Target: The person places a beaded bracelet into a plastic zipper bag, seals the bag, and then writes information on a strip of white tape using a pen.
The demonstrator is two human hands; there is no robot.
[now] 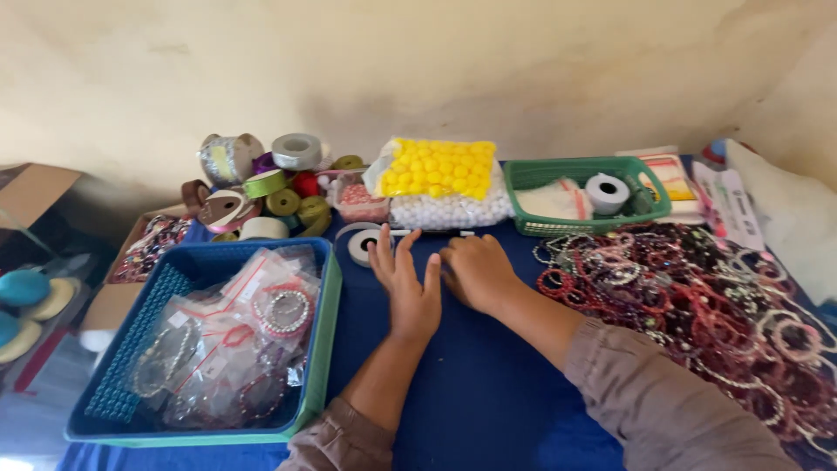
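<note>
My left hand lies flat on the blue cloth, fingers spread, empty, its fingertips close to a white tape roll. Beside it on the right, my right hand rests knuckles up with the fingers curled under; whether it holds anything is hidden. A large heap of beaded bracelets in red, pink and dark colours spreads just right of my right forearm. At my left stands a blue basket with several bracelets packed in clear bags.
A pile of ribbon spools sits at the back left. A bag of yellow balls lies over a bag of white beads. A green basket holds a grey tape roll. The wall is close behind.
</note>
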